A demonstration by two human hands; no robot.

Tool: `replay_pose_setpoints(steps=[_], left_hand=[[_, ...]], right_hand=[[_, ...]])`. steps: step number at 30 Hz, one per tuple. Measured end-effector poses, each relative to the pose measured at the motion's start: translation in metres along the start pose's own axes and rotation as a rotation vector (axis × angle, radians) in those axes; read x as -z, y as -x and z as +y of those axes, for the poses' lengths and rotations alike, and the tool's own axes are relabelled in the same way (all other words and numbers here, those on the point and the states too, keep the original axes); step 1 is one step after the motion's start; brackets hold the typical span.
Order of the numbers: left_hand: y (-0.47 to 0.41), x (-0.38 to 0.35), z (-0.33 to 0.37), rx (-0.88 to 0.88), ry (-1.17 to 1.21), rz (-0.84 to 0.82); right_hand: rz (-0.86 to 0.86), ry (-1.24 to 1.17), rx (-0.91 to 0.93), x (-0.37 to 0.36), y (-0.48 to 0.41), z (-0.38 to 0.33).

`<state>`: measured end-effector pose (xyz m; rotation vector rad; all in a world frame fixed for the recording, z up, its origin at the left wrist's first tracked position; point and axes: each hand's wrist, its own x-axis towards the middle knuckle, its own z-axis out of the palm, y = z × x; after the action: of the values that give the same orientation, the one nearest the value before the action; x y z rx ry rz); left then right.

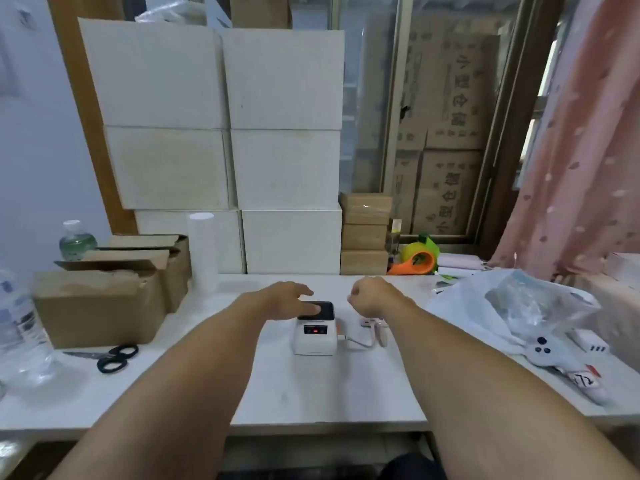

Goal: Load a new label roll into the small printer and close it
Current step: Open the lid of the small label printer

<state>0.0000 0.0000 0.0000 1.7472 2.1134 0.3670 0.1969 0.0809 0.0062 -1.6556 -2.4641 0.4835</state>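
Note:
A small white printer (314,339) with a black lid and a red-lit front panel sits mid-table, lid down. My left hand (289,299) lies flat on the black lid, fingers spread. To the right of the printer my right hand (370,297) hovers curled into a loose fist; whether it holds anything is hidden. A white cable (360,344) runs from the printer's right side to a pinkish plug strip (372,322). No label roll shows clearly.
Brown cartons (104,299) and black scissors (116,356) lie at left, water bottles (20,327) at the far left edge. A white plastic bag (509,306) and white device (550,353) sit right. An orange tape dispenser (417,263) and stacked white boxes (277,168) stand behind.

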Motion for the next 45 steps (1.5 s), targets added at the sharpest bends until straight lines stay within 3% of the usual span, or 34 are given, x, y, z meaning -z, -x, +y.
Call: replay_pose_setpoints(steps=[5, 21, 35, 45], left_hand=[[0.003, -0.01, -0.005, -0.036, 0.001, -0.068], [-0.014, -0.039, -0.033, -0.033, 0.165, 0.031], [-0.026, -0.04, -0.041, -0.045, 0.209, 0.02], [-0.028, -0.042, -0.044, -0.053, 0.211, -0.047]], right_hand=[[-0.127, -0.142, -0.091, -0.025, -0.015, 0.01], [-0.244, -0.352, -0.157, -0.049, -0.013, 0.009], [-0.178, -0.372, -0.253, -0.057, -0.026, 0.006], [-0.172, -0.328, -0.208, -0.056, -0.024, 0.002]])
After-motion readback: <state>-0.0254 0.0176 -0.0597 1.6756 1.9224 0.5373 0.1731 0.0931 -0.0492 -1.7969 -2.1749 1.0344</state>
